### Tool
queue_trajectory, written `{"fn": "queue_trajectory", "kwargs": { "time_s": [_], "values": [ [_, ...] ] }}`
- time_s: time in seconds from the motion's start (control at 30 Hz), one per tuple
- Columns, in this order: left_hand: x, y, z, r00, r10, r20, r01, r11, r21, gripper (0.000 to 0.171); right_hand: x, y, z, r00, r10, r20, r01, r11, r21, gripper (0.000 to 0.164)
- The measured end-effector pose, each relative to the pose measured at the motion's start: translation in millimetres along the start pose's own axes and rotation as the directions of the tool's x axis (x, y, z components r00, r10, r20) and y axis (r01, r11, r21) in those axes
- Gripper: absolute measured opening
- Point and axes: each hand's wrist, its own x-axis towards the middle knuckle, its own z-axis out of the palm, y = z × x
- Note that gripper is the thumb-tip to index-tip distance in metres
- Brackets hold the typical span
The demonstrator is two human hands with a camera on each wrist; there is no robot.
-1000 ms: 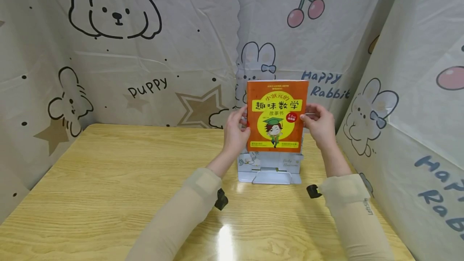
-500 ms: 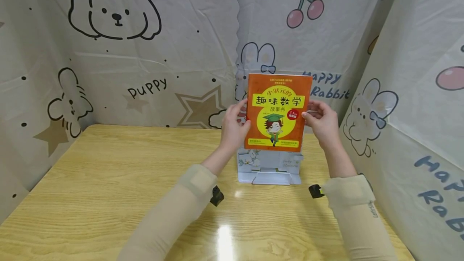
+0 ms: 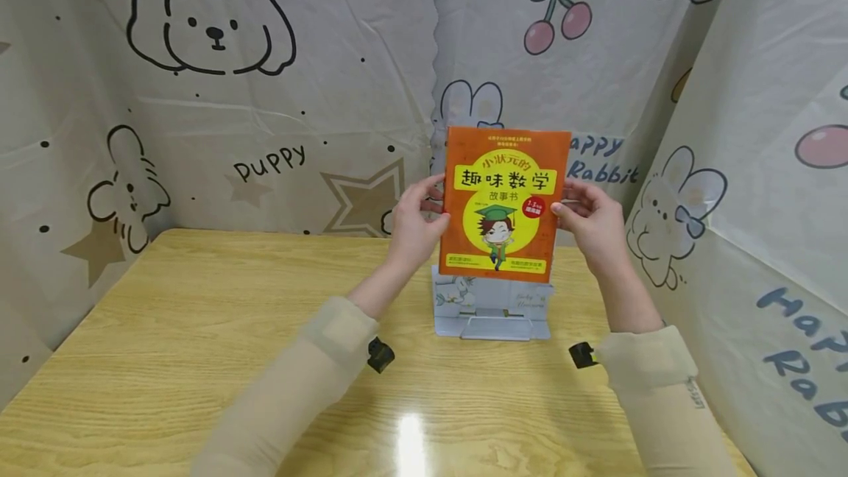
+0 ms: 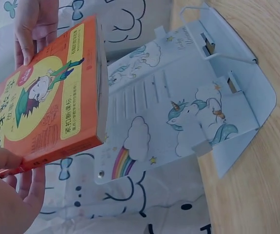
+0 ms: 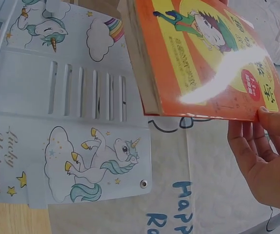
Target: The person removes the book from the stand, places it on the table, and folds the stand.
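Our left hand point(image 3: 412, 223) and right hand point(image 3: 596, 228) both grip one orange book point(image 3: 502, 205), each with its thumb at the front cover and fingers behind. From the left, we read "PUPPY" on the cloth backdrop point(image 3: 377, 87), beyond the far edge of the counter point(image 3: 232, 352). Our left hand has the book's left side. The book is held up in the air above the counter, toward its far right corner, the cover facing us: "小状元的" on top, then "趣味数学" large, "故事书" beneath, with "紧扣新课标" in a yellow strip at lower left. Behind it, a white book stand point(image 3: 493, 304) rests on the counter; unicorns and "Lucky Unicorn" are printed on it, and the book's bottom edge is clear of its front lip. At the cover's right side, near a red badge point(image 3: 532, 207), is our right hand. Farthest right, the cloth says "Happy Rabbit".
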Motion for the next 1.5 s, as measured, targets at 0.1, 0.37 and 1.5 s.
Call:
{"fn": "queue_trajectory", "kwargs": {
  "time_s": [0.1, 0.37, 1.5],
  "values": [
    [-0.3, 4.4, -5.0, 1.0, -0.015, 0.013, 0.015, 1.0, -0.019, 0.053, -2, -3, -1, 1.0, -0.012, 0.01, 0.012, 1.0, 0.007, 0.047],
    [-4.4, 17.6, -16.8, 1.0, 0.008, 0.013, -0.009, 1.0, 0.024, 0.052, -7, -8, -1, 0.999, -0.018, 0.03, 0.016, 0.998, 0.068, 0.048],
    [-21.5, 58.4, -95.9, 0.984, -0.162, 0.072, 0.166, 0.985, -0.041, 0.054, -44, -43, 51, 0.984, -0.16, -0.075, 0.177, 0.897, 0.404, 0.039]
  ]
}}
